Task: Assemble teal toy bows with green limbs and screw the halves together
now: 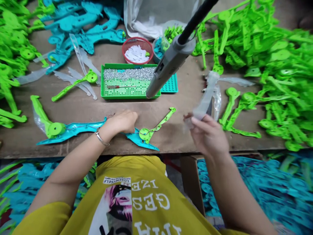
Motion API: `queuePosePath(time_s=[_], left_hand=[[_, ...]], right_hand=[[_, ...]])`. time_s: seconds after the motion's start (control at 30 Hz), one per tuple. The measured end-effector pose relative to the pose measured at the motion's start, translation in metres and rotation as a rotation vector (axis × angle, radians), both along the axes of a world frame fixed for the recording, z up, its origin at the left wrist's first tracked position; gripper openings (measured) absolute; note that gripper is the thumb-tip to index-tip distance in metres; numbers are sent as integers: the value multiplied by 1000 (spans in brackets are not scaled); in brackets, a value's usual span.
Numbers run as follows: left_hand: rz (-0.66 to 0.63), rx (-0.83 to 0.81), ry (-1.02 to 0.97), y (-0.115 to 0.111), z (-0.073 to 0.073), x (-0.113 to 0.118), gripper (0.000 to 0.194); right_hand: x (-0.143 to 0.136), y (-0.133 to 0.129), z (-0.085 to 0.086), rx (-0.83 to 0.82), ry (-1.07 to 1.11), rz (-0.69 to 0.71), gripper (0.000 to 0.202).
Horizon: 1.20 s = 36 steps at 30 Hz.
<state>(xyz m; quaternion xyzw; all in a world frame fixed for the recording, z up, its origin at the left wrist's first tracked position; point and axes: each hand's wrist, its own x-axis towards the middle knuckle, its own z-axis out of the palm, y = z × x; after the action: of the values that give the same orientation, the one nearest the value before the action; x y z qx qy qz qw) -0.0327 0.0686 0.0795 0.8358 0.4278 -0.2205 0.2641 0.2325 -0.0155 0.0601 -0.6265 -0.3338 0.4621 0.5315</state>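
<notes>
Yellow shirt (144, 168) at bottom, blue part (83, 127) lies beneath left hand (125, 120), grip unclear, as right hand (209, 134) pinches translucent piece (206, 98).

Our frame (81, 127) is smooth, faintly glossy plastic, our strip (207, 96) translucent plastic. We see shiny metal in the screws (129, 74) and bangle (100, 139), plastic in the tray (130, 97). Our shirt (146, 166) is matt cloth, the table (171, 140) dull.
</notes>
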Motion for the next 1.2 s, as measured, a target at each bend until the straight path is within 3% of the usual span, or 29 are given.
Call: queuePosePath(time_s=[0.13,0.27,0.63,0.77,0.97,1.07,1.13,1.2], left_hand=[[1,4,-16,-1,2,0,38],[4,20,0,-2,3,0,38],[22,144,33,-14,0,0,32],[-19,272,-14,-23,-2,-2,33],[-36,461,-112,-38,8,2,26],[2,474,-322,-56,-2,12,31],[-3,444,-493,-73,-20,19,51],[-61,437,-512,-89,-42,25,66]], right_hand=[[-37,-34,-5,-269,260,67,32],[-50,-37,-19,-402,386,81,42],[-55,-27,-34,-452,371,143,48],[-57,-26,-34,-436,303,164,51],[-57,-23,-34,-490,250,192,52],[-55,-20,-35,-528,202,224,49],[-54,-18,-34,-546,186,254,47],[-53,-16,-33,-563,169,292,45]])
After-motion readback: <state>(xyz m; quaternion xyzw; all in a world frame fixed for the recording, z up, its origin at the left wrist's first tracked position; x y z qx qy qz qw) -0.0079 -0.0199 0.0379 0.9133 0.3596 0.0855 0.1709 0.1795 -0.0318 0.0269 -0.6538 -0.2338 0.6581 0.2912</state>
